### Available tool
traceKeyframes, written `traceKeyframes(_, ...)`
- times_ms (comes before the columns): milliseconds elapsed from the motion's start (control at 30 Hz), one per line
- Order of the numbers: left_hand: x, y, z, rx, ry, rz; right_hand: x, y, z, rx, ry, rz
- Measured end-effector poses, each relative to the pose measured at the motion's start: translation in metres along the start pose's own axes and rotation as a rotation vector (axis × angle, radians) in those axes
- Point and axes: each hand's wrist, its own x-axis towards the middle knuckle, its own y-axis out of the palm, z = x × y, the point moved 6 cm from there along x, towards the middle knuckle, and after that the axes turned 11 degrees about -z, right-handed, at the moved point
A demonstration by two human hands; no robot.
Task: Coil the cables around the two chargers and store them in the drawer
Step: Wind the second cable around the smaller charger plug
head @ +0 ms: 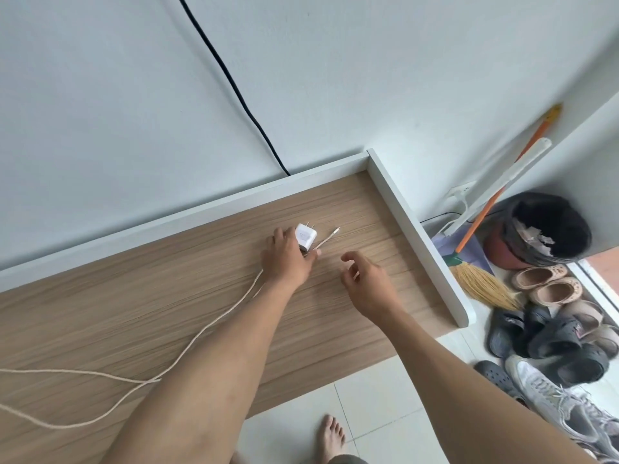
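Note:
A white charger (pixel 305 239) with metal prongs lies on the wooden desk (pixel 150 306) near its back right corner. My left hand (pixel 287 259) grips it from the left, thumb under its near end. Its beige braided cable (pixel 187 343) trails left across the desk in long loops, and the cable's plug end (pixel 330 237) sticks out to the right of the charger. My right hand (pixel 365 283) hovers just right of the left one, fingers loosely curled, holding nothing. No second charger and no drawer are in view.
A white raised rim (pixel 415 236) borders the desk's back and right side. A black cable (pixel 234 92) runs down the wall. On the floor at right stand a broom (pixel 482 286), a dark bin (pixel 549 229) and several shoes (pixel 552 333). A bare foot (pixel 331 437) shows below.

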Motion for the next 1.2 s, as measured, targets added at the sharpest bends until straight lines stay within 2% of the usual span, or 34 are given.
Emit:
traceKeyframes(133,0.001,0.003,0.003,-0.123,-0.124,-0.006,0.001,-0.005,-0.013,0.009,0.037,0.024)
traceKeyframes(233,-0.005,-0.010,0.001,-0.429,-0.278,0.030,-0.001,-0.011,-0.012,0.033,0.092,0.044)
traceKeyframes(333,-0.006,-0.041,-0.011,-0.744,-0.407,0.059,-0.001,-0.012,0.009,0.196,0.177,0.082)
traceKeyframes(433,0.000,-0.087,-0.036,-1.024,-0.397,0.104,-0.001,-0.018,0.062,0.417,0.150,0.146)
traceKeyframes(533,0.001,-0.145,-0.060,-1.164,-0.309,0.139,-0.011,-0.033,0.127,0.593,0.047,0.205)
traceKeyframes(633,-0.007,-0.208,-0.073,-1.168,-0.194,0.150,-0.020,-0.052,0.183,0.638,-0.083,0.207)
traceKeyframes(833,-0.022,-0.308,-0.062,-0.991,-0.050,-0.065,-0.038,-0.079,0.241,0.661,-0.232,0.197)
traceKeyframes(900,-0.028,-0.330,-0.059,-0.973,0.002,-0.085,-0.046,-0.085,0.249,0.637,-0.287,0.192)
traceKeyframes(1033,-0.047,-0.370,-0.053,-1.022,0.086,-0.066,-0.055,-0.102,0.261,0.470,-0.416,0.101)
traceKeyframes(1200,-0.075,-0.394,-0.038,-1.044,0.089,0.020,-0.054,-0.130,0.279,0.440,-0.405,0.102)
